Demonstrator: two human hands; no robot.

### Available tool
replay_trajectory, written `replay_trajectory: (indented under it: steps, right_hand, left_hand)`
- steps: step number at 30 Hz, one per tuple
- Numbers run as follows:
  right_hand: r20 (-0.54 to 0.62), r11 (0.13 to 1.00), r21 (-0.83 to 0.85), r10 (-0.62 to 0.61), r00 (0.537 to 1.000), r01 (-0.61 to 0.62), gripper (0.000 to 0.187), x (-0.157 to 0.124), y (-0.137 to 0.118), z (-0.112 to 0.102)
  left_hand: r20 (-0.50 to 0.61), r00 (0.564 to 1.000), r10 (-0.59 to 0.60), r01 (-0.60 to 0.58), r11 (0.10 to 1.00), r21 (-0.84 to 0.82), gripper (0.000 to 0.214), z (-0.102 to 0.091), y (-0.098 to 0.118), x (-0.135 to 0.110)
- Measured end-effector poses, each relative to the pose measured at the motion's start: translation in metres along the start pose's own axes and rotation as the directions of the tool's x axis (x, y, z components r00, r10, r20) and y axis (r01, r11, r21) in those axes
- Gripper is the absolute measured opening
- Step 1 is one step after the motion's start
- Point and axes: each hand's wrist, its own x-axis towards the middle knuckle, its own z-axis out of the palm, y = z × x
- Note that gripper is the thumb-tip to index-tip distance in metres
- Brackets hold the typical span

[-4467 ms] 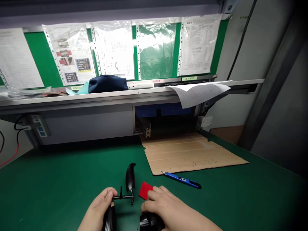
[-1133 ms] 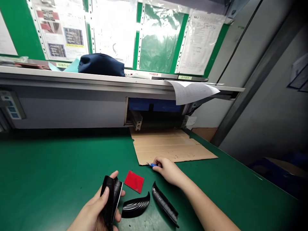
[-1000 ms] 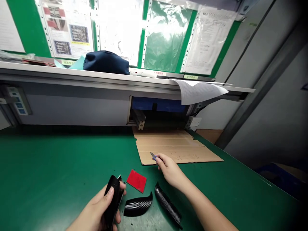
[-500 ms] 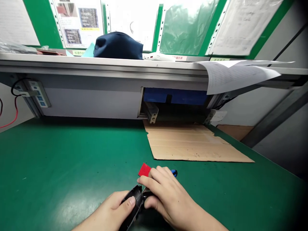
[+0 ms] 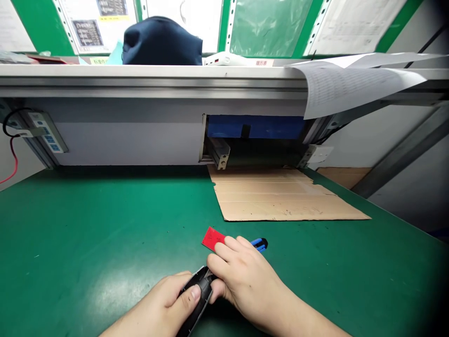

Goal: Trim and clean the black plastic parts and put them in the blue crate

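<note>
Black part: bottom centre of frame, between both hands; clasped in left hand, with thumb on top. Right hand: curled round blue knife, with handle showing past knuckles. Red pad: lower centre, partly hidden by right hand.

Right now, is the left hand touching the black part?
Touching. The head view shows the left hand gripping the black part, with the thumb lying flat against its surface and no gap between them.
</note>
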Motion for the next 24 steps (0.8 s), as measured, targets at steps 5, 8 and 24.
replay_trajectory:
  steps: [5,8,24]
  right_hand:
    - [0.067,0.999,-0.039,-0.03,0.997,0.033,0.048,0.001,0.0,-0.003]
    - [0.084,0.998,-0.034,-0.041,0.996,0.044,0.047,0.0,-0.001,-0.004]
    - [-0.049,0.636,0.769,-0.038,0.998,0.062,0.071,-0.007,0.013,-0.023]
  left_hand:
    - [-0.016,1.0,-0.019,0.021,0.992,0.124,0.041,-0.001,0.005,-0.003]
    - [-0.051,0.997,-0.06,0.069,0.98,0.185,0.041,0.001,0.003,-0.004]
    - [-0.108,0.994,0.005,0.018,0.978,0.21,0.036,-0.002,0.0,-0.005]
